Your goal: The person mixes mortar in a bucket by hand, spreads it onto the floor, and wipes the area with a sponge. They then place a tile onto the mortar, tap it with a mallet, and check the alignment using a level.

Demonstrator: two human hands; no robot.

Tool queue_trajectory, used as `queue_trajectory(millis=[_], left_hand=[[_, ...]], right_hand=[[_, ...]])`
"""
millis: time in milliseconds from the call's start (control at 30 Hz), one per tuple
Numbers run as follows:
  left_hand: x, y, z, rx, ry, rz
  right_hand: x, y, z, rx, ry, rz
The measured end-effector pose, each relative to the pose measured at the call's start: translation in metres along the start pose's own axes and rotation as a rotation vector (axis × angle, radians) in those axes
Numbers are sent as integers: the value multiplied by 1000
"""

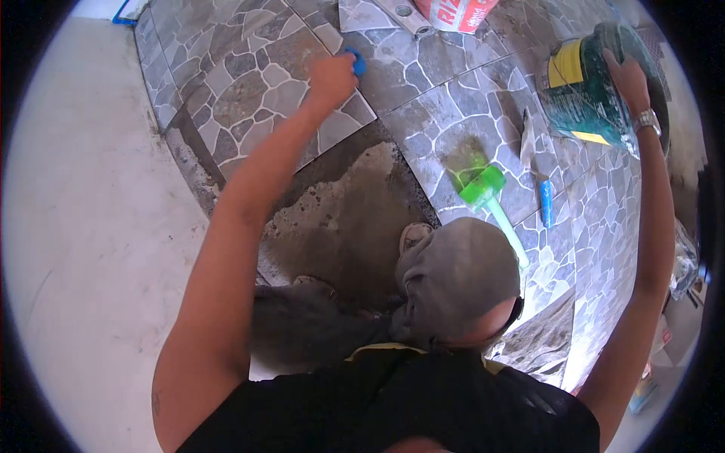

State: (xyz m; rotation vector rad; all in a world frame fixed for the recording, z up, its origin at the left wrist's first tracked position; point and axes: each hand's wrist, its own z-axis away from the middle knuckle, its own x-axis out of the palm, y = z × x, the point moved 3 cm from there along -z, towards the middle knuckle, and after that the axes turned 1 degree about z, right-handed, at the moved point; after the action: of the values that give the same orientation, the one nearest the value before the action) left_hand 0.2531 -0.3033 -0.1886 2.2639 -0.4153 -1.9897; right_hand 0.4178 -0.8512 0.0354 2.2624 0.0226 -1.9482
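My left hand (pixel 332 79) is closed round a small blue object (pixel 355 62) whose kind I cannot make out. It is over a grey stone-patterned tile (pixel 279 90), close to the joint with the neighbouring tiles. On the right, my right hand (pixel 628 81) grips the rim of a dark green bucket (pixel 578 94) with yellow labels. A green rubber mallet (pixel 483 187) lies on the tiles between my arms. Beside it is a trowel with a blue handle (pixel 546 202).
Bare wet mortar (pixel 332 219) shows around my feet. A metal spirit level (pixel 404 15) and a red and white container (pixel 457 11) are at the far edge. A white wall (pixel 83 226) runs along the left. Clutter lies at lower right.
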Motion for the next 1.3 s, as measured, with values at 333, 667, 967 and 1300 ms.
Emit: queue_trajectory(millis=[333,667,967,1300], left_hand=[[-14,36,11,-73,-38,298],[37,9,-30,-13,27,117],[24,65,-5,432,-548,280],[-27,-43,58,400,-877,86]], right_hand=[[18,5,-12,-139,0,180],[-6,-16,5,-130,-38,173],[-8,-24,4,-135,-15,205],[15,6,-26,-13,-89,97]])
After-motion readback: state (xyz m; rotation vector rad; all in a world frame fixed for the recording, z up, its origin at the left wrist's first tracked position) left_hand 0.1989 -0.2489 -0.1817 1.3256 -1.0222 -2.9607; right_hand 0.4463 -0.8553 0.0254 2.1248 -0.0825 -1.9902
